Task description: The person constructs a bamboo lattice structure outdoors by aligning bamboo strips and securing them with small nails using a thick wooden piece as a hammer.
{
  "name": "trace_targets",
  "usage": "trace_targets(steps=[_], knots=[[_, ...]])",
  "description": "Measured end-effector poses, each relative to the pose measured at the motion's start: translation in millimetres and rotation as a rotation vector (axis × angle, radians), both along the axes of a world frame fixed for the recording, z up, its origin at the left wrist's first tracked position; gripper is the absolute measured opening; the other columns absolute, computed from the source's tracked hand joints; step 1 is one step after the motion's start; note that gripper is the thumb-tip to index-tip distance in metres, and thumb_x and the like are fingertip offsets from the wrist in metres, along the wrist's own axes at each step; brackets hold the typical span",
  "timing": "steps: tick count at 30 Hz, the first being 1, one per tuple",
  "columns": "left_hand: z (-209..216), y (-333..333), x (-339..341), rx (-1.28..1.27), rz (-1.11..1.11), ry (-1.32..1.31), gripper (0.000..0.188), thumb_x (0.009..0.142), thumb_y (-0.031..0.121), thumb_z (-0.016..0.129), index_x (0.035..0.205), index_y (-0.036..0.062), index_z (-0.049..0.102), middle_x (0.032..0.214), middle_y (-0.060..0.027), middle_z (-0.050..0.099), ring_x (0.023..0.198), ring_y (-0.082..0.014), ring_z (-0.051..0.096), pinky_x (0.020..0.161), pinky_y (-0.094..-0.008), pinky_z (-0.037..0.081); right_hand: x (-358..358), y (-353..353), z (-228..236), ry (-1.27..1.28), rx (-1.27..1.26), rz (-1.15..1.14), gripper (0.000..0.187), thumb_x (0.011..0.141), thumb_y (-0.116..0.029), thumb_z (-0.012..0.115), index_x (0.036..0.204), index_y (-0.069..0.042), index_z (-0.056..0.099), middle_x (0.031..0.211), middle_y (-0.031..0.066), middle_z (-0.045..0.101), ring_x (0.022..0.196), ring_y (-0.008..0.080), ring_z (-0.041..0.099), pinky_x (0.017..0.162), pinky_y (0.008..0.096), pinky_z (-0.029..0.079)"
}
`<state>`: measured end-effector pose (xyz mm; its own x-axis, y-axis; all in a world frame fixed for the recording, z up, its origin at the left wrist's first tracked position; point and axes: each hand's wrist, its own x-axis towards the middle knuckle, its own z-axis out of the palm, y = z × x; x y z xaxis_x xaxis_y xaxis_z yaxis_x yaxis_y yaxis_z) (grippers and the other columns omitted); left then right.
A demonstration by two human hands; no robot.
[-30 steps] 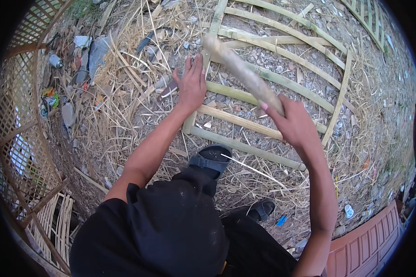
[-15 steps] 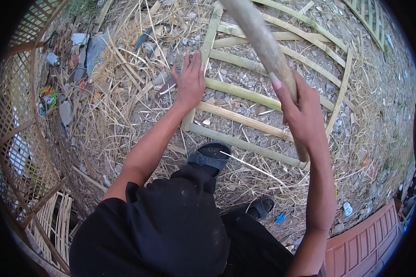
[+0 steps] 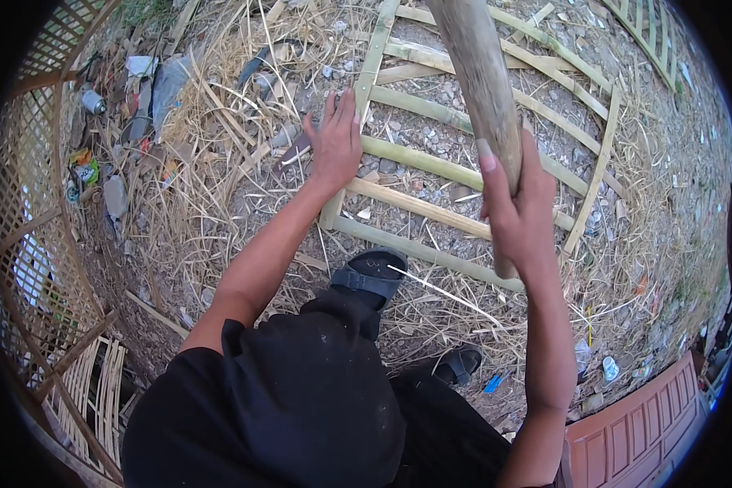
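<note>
A flat frame of pale green and tan bamboo slats (image 3: 419, 161) lies on the ground in front of me. My left hand (image 3: 335, 145) rests on its left rail, fingers stretched out and thumb apart. In my right hand (image 3: 525, 211) is a thick, rough wooden stick (image 3: 481, 69), held near its lower end with the fingers wrapped round it. The stick slants up past the top edge of the view, over the slats and hiding part of them. A dark, flat, blade-like piece (image 3: 291, 156) lies just left of my left hand.
Straw-like bamboo shavings (image 3: 211, 187) and rubble litter the ground. My sandalled foot (image 3: 370, 272) is close to the frame's near edge. Lattice panels (image 3: 26, 163) stand at the left. A brown panelled door (image 3: 626, 439) lies lower right, near a crushed can (image 3: 611, 368).
My right hand has shifted slightly left and nearer to me, and the stick has swung to a steeper angle. My left hand and the bamboo frame stay in place.
</note>
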<state>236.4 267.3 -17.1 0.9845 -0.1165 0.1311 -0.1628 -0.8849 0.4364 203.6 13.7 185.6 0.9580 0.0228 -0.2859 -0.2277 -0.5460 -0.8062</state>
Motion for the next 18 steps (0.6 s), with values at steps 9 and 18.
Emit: trace_targets(steps=[9,18], knots=[[-1,-1,-1,0.008,-0.001,0.021,0.051,0.105,0.018,0.039,0.154,0.002,0.038,0.153,-0.0152,0.05,0.148,-0.0335,0.036,0.115,-0.0623,0.016,-6,-17,-10,0.29,-0.348,0.172,0.059,0.098,-0.054,0.056,0.113,0.002,0.061,0.075,0.0275,0.067,0.071,0.0454,0.068,0.068,0.0504,0.053],[15,-6,-2,-0.115,0.044,0.04,0.053,0.102,0.026,0.051,0.149,0.0004,0.046,0.143,-0.0206,0.057,0.144,-0.035,0.041,0.115,-0.0621,0.015,-89,-70,-27,0.337,-0.03,-0.341,0.051,0.1,-0.043,0.064,0.118,0.004,0.057,0.063,0.0061,0.057,0.046,0.0139,0.057,0.044,0.0309,0.045]])
